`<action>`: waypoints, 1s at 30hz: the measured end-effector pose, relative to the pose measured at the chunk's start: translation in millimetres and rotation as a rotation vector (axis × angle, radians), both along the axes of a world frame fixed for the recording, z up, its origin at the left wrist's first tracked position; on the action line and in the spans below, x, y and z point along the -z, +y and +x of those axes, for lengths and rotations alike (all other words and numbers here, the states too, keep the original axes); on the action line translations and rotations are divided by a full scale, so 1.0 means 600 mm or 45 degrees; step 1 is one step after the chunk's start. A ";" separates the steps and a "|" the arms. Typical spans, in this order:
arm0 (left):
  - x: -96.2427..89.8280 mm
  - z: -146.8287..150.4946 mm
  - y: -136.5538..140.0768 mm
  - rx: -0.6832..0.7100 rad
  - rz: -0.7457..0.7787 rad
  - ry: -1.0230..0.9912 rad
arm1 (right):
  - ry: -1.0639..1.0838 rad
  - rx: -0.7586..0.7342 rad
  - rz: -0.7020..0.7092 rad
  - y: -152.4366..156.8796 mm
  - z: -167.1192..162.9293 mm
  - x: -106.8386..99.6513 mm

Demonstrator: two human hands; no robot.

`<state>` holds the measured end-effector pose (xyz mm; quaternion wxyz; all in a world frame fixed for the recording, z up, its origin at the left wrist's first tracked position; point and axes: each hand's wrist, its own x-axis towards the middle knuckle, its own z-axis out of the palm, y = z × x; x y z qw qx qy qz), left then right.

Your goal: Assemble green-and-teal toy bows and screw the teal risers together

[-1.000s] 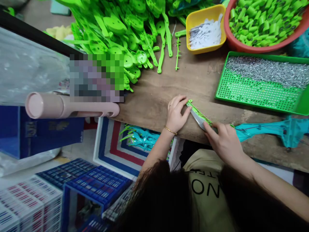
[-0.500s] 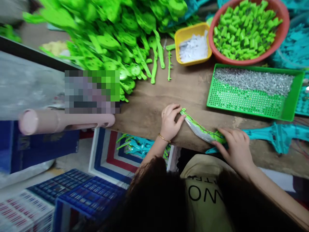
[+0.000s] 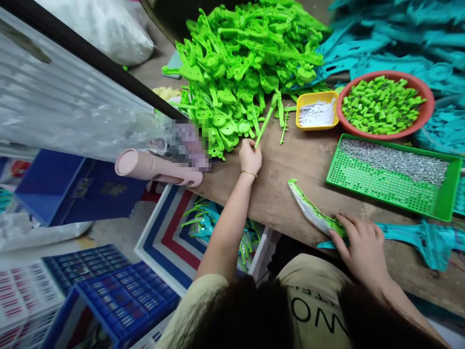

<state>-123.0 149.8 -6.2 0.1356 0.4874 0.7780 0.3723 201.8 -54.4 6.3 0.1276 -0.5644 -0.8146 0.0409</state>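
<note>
My left hand (image 3: 250, 157) is closed around the near end of a long, thin green plastic part (image 3: 268, 118), raised beside a heap of similar green parts (image 3: 232, 87). My right hand (image 3: 363, 247) holds the handle end of a curved toy sword half (image 3: 314, 211) down on the table; its fingers cover that end. The sword half has a clear greyish blade and a green back with thin wires along it. Beneath and beyond the right hand lies a turquoise plastic part (image 3: 428, 240), its left tip showing beside my fingers.
A yellow tray of white slips (image 3: 300, 109), a red bowl of green pieces (image 3: 341, 121) and a green basket of small metal pieces (image 3: 392, 206) stand at the right. A pink tube (image 3: 156, 167) lies at the left edge. Blue crates (image 3: 131, 300) are on the floor.
My left hand has let go of the sword half's tip and moved forward to the heap, where it has taken a green part. The right hand stays on the sword half.
</note>
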 end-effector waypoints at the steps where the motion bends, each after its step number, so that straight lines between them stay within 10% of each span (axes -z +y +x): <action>1: -0.012 -0.007 -0.012 -0.039 0.061 -0.019 | 0.015 -0.003 -0.022 0.001 0.003 0.000; 7: -0.135 -0.013 -0.119 0.024 0.896 -0.207 | 0.314 0.020 -0.034 0.016 0.014 -0.044; 10: -0.171 0.033 -0.171 0.243 0.891 -0.505 | 0.480 -0.008 0.125 0.024 -0.006 -0.079; 20: -0.039 0.120 -0.156 0.312 -0.011 -1.295 | 0.264 -0.195 0.054 0.013 -0.018 -0.057; 27: -0.009 0.111 -0.164 0.563 -0.219 -0.191 | 0.247 -0.080 0.052 0.017 0.002 -0.022; 30: -0.015 0.114 -0.172 0.711 -0.280 -0.103 | 0.339 -0.055 0.022 0.011 0.002 -0.006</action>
